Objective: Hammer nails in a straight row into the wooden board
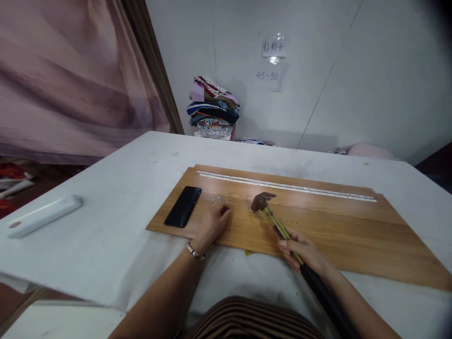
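My right hand (300,249) is wrapped round the handle of a claw hammer (262,201), whose rusty head is over the middle of a wooden board (335,226). On the left part of the board, my left hand (216,220) is closed with its fingers curled together, right beside a small pile of nails (219,198). What those fingers hold, if anything, is hidden. A row of small dark dots, perhaps nail heads or holes, runs across the board near the hammer head. Left of my left hand lies a black phone (182,206).
Two thin white strips (286,186) lie along the board's far edge. A white elongated object (44,215) rests on the white table (116,188) at left. Folded cloths (213,108) are stacked by the wall, and a pink curtain (77,70) hangs at left.
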The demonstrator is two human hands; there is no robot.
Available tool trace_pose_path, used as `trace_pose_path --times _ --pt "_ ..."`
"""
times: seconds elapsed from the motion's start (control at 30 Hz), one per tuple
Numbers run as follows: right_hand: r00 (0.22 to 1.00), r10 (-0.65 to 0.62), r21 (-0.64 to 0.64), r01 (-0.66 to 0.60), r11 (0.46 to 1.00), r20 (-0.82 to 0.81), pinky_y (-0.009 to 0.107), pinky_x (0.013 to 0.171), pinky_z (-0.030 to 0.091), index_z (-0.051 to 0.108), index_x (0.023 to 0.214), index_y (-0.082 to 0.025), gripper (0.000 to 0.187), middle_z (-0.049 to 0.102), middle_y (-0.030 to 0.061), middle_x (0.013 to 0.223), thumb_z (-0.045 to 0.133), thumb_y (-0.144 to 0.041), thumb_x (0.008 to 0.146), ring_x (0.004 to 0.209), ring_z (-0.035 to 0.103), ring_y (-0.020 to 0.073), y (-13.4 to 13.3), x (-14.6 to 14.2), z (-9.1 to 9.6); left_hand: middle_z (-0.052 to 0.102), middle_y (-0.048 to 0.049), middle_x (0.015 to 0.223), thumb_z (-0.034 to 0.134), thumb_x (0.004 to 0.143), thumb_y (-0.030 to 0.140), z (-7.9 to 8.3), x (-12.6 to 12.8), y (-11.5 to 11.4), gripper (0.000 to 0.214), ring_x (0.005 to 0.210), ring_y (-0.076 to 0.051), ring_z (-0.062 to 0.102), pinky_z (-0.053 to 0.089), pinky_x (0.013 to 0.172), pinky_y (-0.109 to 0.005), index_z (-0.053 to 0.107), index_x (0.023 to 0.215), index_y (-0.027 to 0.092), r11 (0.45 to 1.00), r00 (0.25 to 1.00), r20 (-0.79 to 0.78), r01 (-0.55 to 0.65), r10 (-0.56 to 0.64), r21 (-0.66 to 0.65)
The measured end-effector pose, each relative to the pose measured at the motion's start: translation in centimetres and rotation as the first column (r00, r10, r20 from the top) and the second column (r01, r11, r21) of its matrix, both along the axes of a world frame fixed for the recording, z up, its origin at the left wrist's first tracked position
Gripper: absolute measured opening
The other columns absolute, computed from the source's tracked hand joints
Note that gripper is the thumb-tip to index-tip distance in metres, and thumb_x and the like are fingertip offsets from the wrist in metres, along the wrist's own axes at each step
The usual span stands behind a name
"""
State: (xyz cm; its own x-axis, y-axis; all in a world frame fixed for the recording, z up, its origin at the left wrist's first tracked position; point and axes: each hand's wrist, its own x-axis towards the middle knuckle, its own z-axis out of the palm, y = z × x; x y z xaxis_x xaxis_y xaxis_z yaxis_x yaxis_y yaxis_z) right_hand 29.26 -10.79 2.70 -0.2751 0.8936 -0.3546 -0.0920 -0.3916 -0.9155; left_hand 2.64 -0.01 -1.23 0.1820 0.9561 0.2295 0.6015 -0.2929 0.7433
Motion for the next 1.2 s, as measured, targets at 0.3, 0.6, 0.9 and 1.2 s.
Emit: trace_pose_path --times 0.3,0.6,0.9,1.2 --pt "1.0 0.004 -0.02 -0.004 1.0 0.001 0.018 0.029 0.029 0.053 0.118 -0.013 0.056 0.05 -0.0101 0.049 0.067 -0.042 0.071 0.028 0.033 0.0045 0.28 -0.27 -0.46 0.061 0.0009 0.076 0.052 0.083 0.023 0.37 0.04 -0.05 0.009 0.072 -0.015 0.057 0.042 0.067 -0.027 0.058 0.078 0.02 1.0 1.0 -0.017 0.01 -0.01 0.0" --pt "1.0 0.008 -0.002 -0.008 1.0 0.014 0.017 0.03 0.03 0.051 0.12 -0.013 0.057 0.047 -0.0113 0.043 0.065 -0.043 0.073 0.028 0.031 0.0054 -0.06 0.14 0.17 0.061 0.0004 0.075 0.051 0.083 0.023 0.07 0.01 0.06 0.01 0.072 -0.016 0.057 0.042 0.067 -0.028 0.059 0.078 0.02 1.0 1.0 0.004 0.013 -0.013 -0.005" --pt "0.999 0.039 -0.003 -0.039 0.999 0.022 0.018 0.03 0.028 0.053 0.122 -0.011 0.059 0.045 -0.0114 0.04 0.064 -0.043 0.073 0.028 0.03 0.006 0.2 -0.09 -0.36 0.061 0.0007 0.075 0.051 0.083 0.022 0.46 -0.06 -0.09 0.01 0.073 -0.015 0.057 0.043 0.067 -0.027 0.058 0.077 0.02 0.999 0.999 -0.015 0.033 -0.033 -0.001" --pt "0.999 0.034 0.01 -0.034 0.999 0.012 0.018 0.03 0.029 0.053 0.12 -0.013 0.058 0.045 -0.0115 0.043 0.064 -0.046 0.073 0.028 0.03 0.0057 0.02 -0.2 0.1 0.061 0.0009 0.077 0.051 0.083 0.022 0.11 -0.06 0.04 0.008 0.073 -0.016 0.057 0.042 0.068 -0.027 0.058 0.08 0.02 0.999 0.999 -0.006 0.036 -0.036 0.027"
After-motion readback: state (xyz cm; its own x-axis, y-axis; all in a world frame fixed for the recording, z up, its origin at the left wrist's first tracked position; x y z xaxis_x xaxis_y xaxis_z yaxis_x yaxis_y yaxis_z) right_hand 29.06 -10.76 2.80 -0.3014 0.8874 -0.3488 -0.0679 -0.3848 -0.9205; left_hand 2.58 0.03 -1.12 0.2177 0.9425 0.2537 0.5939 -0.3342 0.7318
